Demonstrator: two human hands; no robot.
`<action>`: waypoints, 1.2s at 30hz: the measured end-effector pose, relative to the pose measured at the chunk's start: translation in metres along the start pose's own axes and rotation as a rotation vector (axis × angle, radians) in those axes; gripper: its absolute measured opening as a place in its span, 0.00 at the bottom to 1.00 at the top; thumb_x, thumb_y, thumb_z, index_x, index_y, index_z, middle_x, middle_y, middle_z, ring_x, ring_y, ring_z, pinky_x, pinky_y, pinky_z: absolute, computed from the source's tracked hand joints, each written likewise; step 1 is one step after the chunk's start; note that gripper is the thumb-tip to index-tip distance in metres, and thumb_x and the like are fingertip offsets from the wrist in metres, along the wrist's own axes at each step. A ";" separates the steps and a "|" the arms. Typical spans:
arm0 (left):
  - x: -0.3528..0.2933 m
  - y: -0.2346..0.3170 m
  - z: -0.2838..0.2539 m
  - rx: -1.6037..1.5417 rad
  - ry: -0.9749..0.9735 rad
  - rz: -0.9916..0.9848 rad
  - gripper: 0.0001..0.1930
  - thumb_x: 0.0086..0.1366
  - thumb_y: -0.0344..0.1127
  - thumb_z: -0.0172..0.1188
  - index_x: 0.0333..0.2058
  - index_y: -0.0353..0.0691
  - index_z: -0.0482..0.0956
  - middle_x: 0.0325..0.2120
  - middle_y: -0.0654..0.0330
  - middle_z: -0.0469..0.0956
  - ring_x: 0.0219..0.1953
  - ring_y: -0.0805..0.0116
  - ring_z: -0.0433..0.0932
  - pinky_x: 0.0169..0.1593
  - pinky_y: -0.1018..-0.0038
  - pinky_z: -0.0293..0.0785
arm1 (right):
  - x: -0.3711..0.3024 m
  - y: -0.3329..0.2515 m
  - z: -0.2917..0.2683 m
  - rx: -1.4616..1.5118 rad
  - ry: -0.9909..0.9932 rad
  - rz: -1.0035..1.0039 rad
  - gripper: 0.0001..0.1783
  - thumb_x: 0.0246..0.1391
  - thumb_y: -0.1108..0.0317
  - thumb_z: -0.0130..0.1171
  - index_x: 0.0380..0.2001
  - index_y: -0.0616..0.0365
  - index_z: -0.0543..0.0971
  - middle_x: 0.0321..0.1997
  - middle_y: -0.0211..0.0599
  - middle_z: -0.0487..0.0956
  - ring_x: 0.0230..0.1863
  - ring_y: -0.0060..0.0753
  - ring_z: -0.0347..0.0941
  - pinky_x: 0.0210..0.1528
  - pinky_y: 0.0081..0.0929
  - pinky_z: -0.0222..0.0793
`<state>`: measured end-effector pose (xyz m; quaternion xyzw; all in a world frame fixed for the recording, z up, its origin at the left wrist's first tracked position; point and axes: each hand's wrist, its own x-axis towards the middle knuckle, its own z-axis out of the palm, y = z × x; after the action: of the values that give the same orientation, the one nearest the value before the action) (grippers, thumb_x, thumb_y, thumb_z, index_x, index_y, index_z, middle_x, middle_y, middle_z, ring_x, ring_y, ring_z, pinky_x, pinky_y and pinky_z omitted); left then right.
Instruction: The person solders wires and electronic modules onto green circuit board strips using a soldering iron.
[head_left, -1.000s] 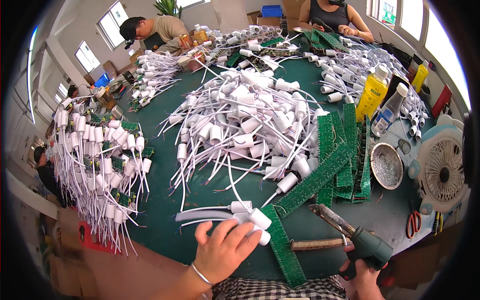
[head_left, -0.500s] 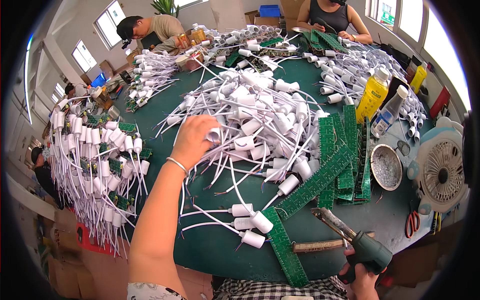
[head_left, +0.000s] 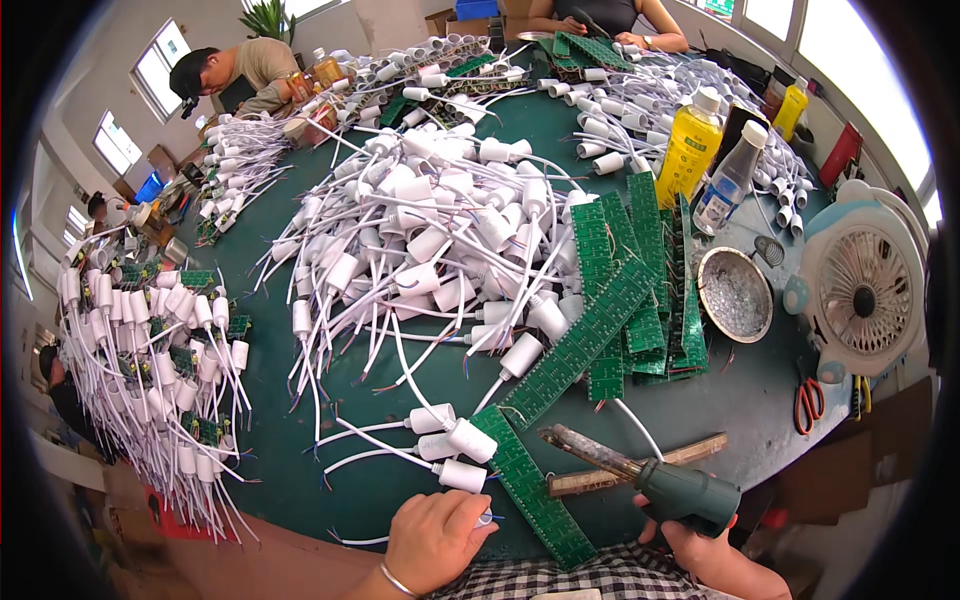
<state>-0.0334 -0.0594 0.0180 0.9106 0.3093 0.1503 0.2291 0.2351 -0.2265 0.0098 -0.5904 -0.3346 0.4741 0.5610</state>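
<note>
My left hand is low at the front of the table, fingers closed round a white lamp holder that they mostly hide. A white cable comes out beside that hand. My right hand grips a dark green soldering gun, its worn metal tip pointing left over the table. Under the tip lies a wooden strip. Several white lamp holders with cables lie just beyond my left hand, against a green circuit board strip.
A large heap of wired lamp holders fills the middle. Stacked board strips, a metal bowl, bottles, scissors and a fan stand right. More lamp holders hang at left. Two people work across the table.
My left hand has come back from the heap to the front edge with a lamp holder in it. The soldering gun has shifted slightly left in the picture, and the view has turned.
</note>
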 end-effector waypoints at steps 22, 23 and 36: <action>0.007 0.016 0.038 0.176 0.314 -0.087 0.07 0.51 0.31 0.65 0.30 0.44 0.79 0.50 0.53 0.65 0.52 0.48 0.61 0.55 0.55 0.54 | -0.023 0.006 -0.003 -0.071 -0.099 0.006 0.21 0.54 0.69 0.58 0.50 0.65 0.73 0.44 0.44 0.81 0.31 0.30 0.81 0.36 0.27 0.77; 0.009 0.018 0.037 0.199 0.309 -0.094 0.07 0.50 0.31 0.65 0.29 0.44 0.79 0.51 0.53 0.65 0.54 0.47 0.59 0.56 0.54 0.52 | -0.023 0.009 -0.005 -0.089 -0.142 0.003 0.21 0.54 0.69 0.58 0.50 0.66 0.73 0.44 0.45 0.80 0.31 0.31 0.81 0.36 0.27 0.77; 0.015 0.013 0.044 0.187 0.330 -0.146 0.06 0.46 0.32 0.66 0.24 0.47 0.77 0.52 0.61 0.66 0.56 0.50 0.59 0.54 0.52 0.51 | -0.018 0.002 0.001 -0.326 -0.199 -0.052 0.18 0.47 0.76 0.63 0.44 0.64 0.77 0.36 0.37 0.82 0.34 0.28 0.80 0.37 0.26 0.76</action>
<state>0.0029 -0.0735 -0.0110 0.8661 0.4205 0.2510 0.1000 0.2283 -0.2428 0.0114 -0.6150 -0.4760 0.4547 0.4341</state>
